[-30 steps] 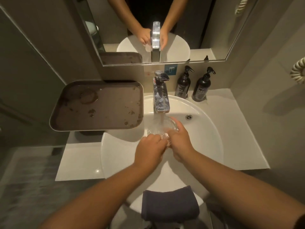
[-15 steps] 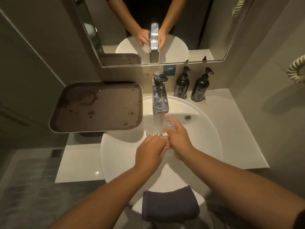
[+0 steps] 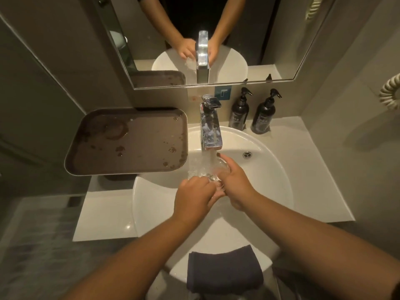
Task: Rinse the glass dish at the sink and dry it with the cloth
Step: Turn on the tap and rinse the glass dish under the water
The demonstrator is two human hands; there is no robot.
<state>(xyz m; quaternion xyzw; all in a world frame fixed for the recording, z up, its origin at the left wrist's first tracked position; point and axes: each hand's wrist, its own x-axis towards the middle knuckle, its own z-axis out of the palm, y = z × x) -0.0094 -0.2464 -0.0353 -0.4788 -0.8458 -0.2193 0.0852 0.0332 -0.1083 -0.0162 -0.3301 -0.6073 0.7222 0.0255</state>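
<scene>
Under the running chrome tap (image 3: 211,131) I hold a clear glass dish (image 3: 202,168) over the white round sink (image 3: 266,169). My left hand (image 3: 194,200) grips its near edge from below left. My right hand (image 3: 232,178) holds its right side, fingers reaching up over the rim. Water streams onto the dish and blurs its outline. A folded dark cloth (image 3: 224,270) lies on the sink's front rim, close to me.
A wet brown tray (image 3: 127,141) sits left of the sink, overhanging the white counter (image 3: 104,215). Two dark pump bottles (image 3: 239,110) (image 3: 264,113) stand behind the sink on the right. A mirror (image 3: 259,40) hangs above. A coiled cord (image 3: 389,94) hangs on the right wall.
Both hands stay on the dish under the stream; the right hand's fingers have shifted slightly up along the rim. The view has drifted a little.
</scene>
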